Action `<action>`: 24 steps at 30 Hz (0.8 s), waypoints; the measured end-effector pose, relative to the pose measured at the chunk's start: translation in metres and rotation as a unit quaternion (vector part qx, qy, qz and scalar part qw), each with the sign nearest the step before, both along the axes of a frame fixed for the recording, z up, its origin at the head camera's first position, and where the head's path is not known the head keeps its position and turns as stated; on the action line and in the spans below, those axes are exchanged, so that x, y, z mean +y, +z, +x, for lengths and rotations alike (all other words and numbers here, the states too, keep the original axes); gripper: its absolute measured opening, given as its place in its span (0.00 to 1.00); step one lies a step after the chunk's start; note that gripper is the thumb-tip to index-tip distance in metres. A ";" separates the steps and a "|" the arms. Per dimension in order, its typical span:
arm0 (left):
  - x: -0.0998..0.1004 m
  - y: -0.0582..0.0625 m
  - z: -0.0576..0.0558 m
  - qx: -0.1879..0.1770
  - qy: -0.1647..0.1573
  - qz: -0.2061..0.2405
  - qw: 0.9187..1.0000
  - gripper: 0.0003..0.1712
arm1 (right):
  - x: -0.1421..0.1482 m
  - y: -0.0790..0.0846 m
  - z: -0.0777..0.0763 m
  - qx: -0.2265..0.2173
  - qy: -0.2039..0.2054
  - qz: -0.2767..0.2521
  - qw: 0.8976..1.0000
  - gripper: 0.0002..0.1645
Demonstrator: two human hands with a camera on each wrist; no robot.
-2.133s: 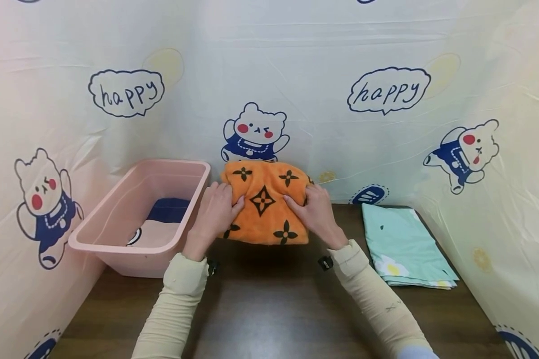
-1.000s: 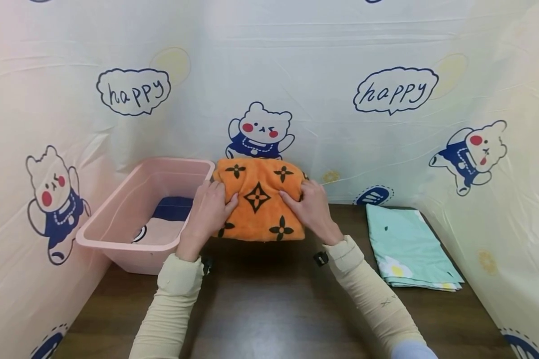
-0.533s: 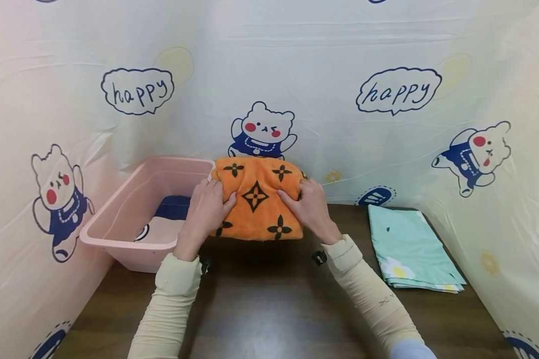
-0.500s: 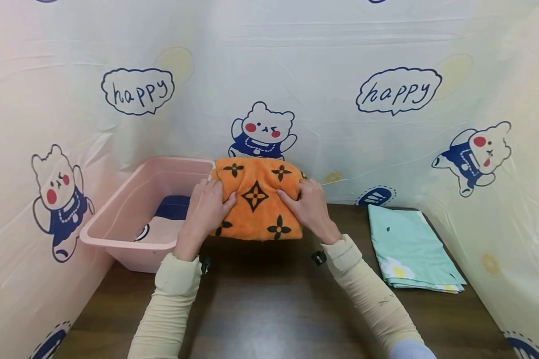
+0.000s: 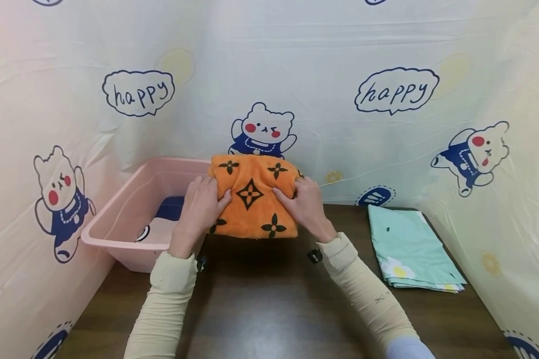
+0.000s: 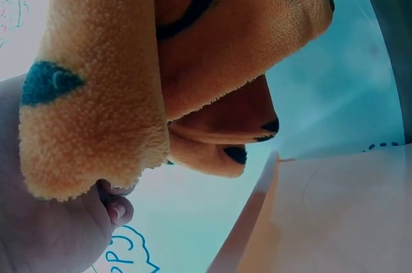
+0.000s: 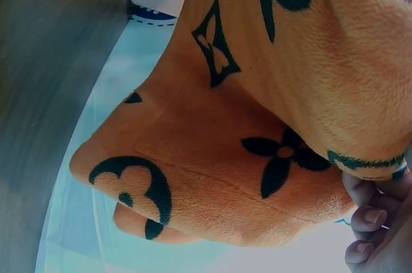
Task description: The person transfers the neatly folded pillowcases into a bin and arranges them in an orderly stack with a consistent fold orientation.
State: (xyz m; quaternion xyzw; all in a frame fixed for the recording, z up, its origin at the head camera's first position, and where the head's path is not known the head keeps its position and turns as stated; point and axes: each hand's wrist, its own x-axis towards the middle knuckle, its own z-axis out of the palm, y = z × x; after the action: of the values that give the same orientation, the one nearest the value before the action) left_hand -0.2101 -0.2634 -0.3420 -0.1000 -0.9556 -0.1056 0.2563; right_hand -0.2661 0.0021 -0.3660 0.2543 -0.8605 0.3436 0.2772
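Note:
An orange fleece blanket [image 5: 251, 219] with dark flower and diamond motifs, folded into several layers, is held up above the table between both hands. My left hand [image 5: 197, 204] grips its left side, thumb on the front face and fingers round behind. On the opposite side my right hand [image 5: 309, 205] pinches it the same way. In the left wrist view the folded blanket layers [image 6: 96, 93] hang apart at the bottom, and the curled fingers show below the edge. The right wrist view shows the blanket [image 7: 206, 131] drooping from the right hand's fingers [image 7: 369, 217].
Left of the blanket stands a pink plastic tub [image 5: 117, 243], with a navy and pale folded cloth [image 5: 167, 227] inside. At the right of the brown table [image 5: 260, 309] lies a folded mint-green cloth [image 5: 408, 244] with daisies. A printed white curtain [image 5: 314, 65] encloses the back and sides.
Both hands have shifted the blanket left, so its left edge now overlaps the tub's right rim in the head view. The grip is unchanged; the tub and green cloth stay put.

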 end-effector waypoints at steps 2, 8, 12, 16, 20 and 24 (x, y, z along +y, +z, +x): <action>-0.002 0.001 0.000 -0.004 -0.001 0.000 1.000 0.22 | -0.002 0.001 0.000 0.002 0.001 -0.001 1.000 0.32; -0.008 0.008 -0.002 -0.029 0.007 0.002 1.000 0.21 | -0.007 0.005 0.002 -0.001 0.004 -0.008 1.000 0.35; -0.011 0.013 -0.003 -0.037 0.008 0.006 0.999 0.21 | -0.010 0.009 0.003 -0.001 0.007 -0.012 1.000 0.34; -0.013 0.016 -0.002 -0.037 0.010 0.004 0.999 0.21 | -0.013 0.011 0.004 -0.007 0.008 -0.011 1.000 0.34; -0.016 0.020 -0.002 -0.027 0.011 0.004 1.000 0.21 | -0.017 0.014 0.005 -0.015 0.011 -0.007 1.000 0.33; -0.018 0.025 -0.001 -0.016 0.010 0.009 1.000 0.20 | -0.020 0.018 0.004 -0.016 0.016 -0.010 1.000 0.33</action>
State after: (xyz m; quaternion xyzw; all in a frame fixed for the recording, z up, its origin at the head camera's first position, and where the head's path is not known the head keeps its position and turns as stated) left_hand -0.2113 -0.2815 -0.3170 -0.0868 -0.9594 -0.1133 0.2432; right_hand -0.2616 -0.0181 -0.3480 0.2598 -0.8571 0.3607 0.2603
